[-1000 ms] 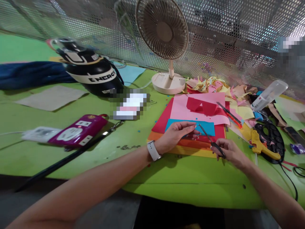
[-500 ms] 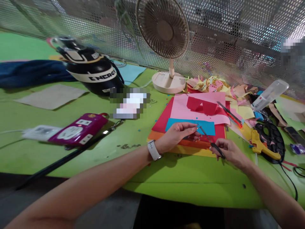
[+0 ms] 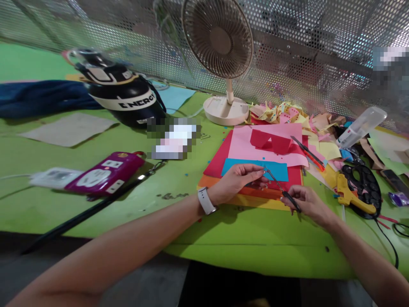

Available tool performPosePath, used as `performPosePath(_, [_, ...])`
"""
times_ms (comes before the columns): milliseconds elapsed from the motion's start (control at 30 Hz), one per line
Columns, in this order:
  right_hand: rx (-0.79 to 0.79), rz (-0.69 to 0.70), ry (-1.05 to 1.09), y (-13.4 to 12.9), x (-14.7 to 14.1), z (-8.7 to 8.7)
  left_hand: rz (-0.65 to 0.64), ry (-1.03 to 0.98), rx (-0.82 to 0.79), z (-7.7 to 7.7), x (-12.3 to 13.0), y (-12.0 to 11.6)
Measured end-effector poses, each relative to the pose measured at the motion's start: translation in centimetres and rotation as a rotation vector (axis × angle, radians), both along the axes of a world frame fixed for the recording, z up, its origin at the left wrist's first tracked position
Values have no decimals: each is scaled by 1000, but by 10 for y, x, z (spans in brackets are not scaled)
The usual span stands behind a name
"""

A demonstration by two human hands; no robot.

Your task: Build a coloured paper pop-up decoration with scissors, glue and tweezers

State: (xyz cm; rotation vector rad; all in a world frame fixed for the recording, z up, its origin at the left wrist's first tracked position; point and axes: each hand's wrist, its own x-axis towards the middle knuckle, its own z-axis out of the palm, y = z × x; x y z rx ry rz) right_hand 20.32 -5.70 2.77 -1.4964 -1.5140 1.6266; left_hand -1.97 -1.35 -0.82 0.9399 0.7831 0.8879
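Note:
My right hand (image 3: pixel 303 201) is closed round the black handle of a pair of scissors (image 3: pixel 290 198). Their slim metal blades point up and left, with the tips close to the fingers of my left hand (image 3: pixel 244 179). Those left fingers are pinched together on something too small to make out. Under both hands lies a blue paper strip (image 3: pixel 277 171), on top of red paper (image 3: pixel 219 155) and orange and yellow sheets (image 3: pixel 281 204). Tiny blue paper bits are scattered nearby.
A pink sheet (image 3: pixel 243 143) carries a folded red paper piece (image 3: pixel 275 143) and an orange-handled cutter (image 3: pixel 311 157). To the right are a yellow glue gun (image 3: pixel 354 196) and a clear bottle (image 3: pixel 362 127). A fan (image 3: pixel 226 108), power strip (image 3: pixel 105 172) and black jug (image 3: pixel 128 100) stand leftward.

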Motion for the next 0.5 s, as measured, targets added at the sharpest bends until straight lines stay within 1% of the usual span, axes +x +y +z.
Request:
performPosePath(200, [-8,-1,-3,1,0,2,1,-5,2,1,0,1])
performPosePath(500, [-7,1,5,2,-1,1,-10,-7,9,-4,-1,2])
